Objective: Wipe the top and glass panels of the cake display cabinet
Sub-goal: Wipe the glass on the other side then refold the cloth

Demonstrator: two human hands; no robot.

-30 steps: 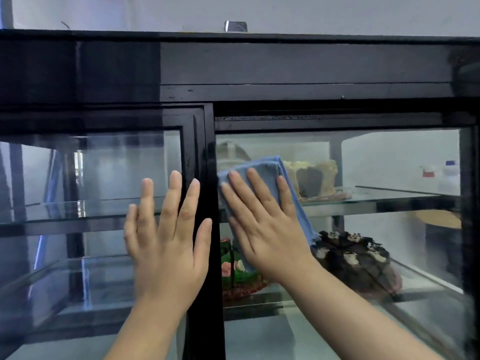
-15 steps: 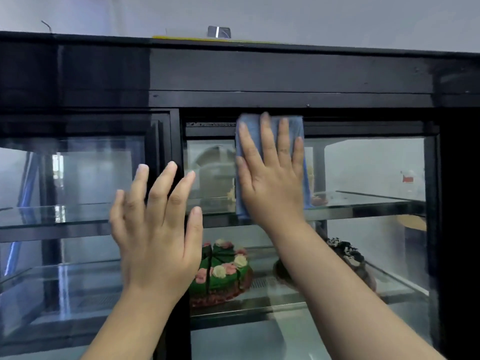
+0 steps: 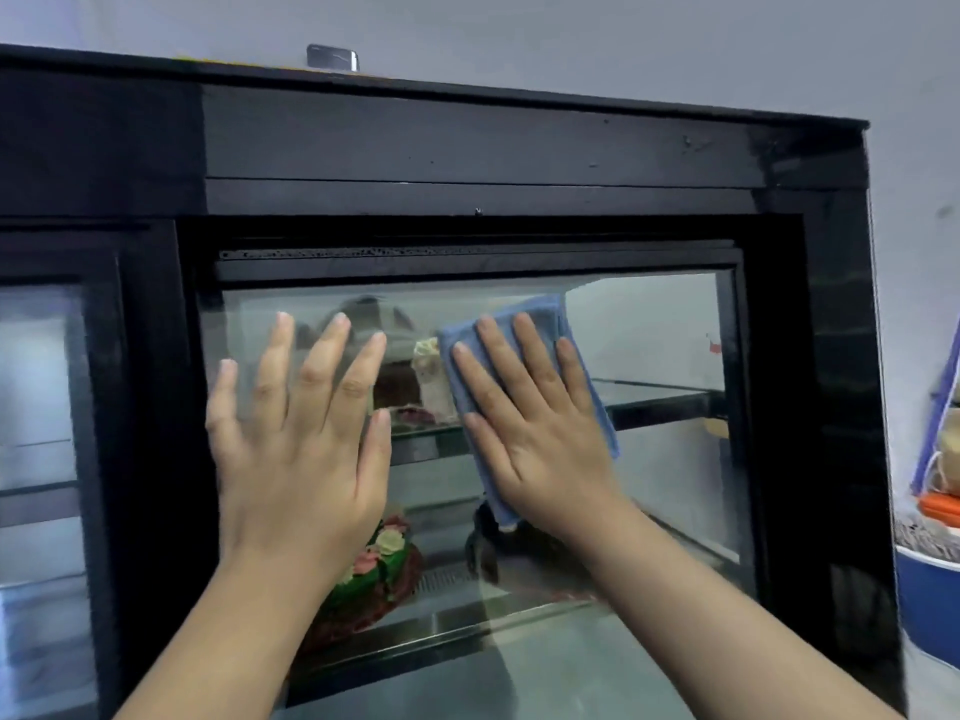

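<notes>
The black cake display cabinet (image 3: 467, 142) fills the view, its top edge near the frame's top. My right hand (image 3: 535, 433) lies flat, fingers straight, pressing a folded blue cloth (image 3: 545, 317) against the right glass panel (image 3: 654, 345). My left hand (image 3: 301, 439) is spread flat on the same pane, just left of the cloth, holding nothing. Another glass panel (image 3: 36, 397) shows at the far left behind a black door post.
Inside, a green cake with flowers (image 3: 379, 569) sits on the lower shelf and a pale cake (image 3: 428, 376) on the upper glass shelf. A small silver object (image 3: 332, 57) rests on the cabinet top. A blue tub (image 3: 930, 600) with stacked items stands right of the cabinet.
My right hand slid the cloth from the top edge of the pane down and to the right. My left hand moved from the door post onto the right pane. The view shifted right.
</notes>
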